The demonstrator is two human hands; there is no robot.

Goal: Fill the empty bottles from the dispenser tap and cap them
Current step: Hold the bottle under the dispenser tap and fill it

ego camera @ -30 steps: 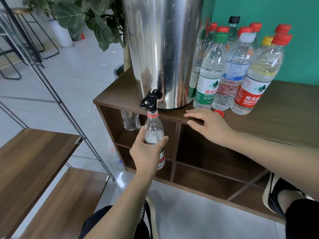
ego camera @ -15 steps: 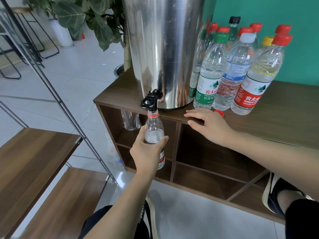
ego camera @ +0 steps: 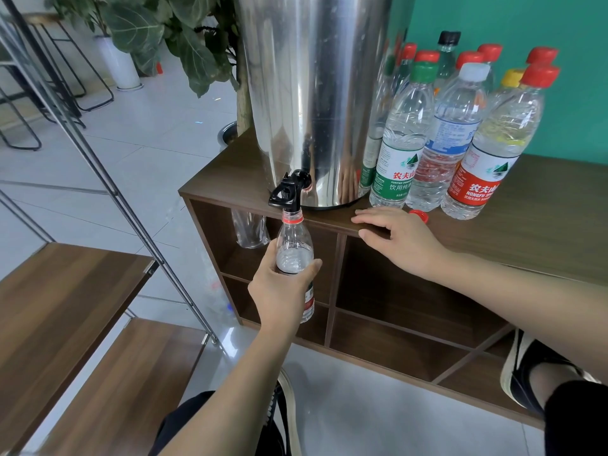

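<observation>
Gripped by the left hand (ego camera: 279, 291), the uncapped bottle (ego camera: 293, 255) was held with its mouth under the tap (ego camera: 287, 195) for filling, while the flat, open right hand (ego camera: 399, 240) was rested on the worktop (ego camera: 543, 232) beside the loose cap (ego camera: 418, 214).

Left hand (ego camera: 279, 291) holds bottle (ego camera: 293, 250) under tap (ego camera: 288, 194).

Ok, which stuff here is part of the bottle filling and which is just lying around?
In use: steel dispenser, black tap, open bottle held by left hand, loose red cap, capped bottles, right hand.

Lying about: potted plant, stools, plastic bag.
</observation>
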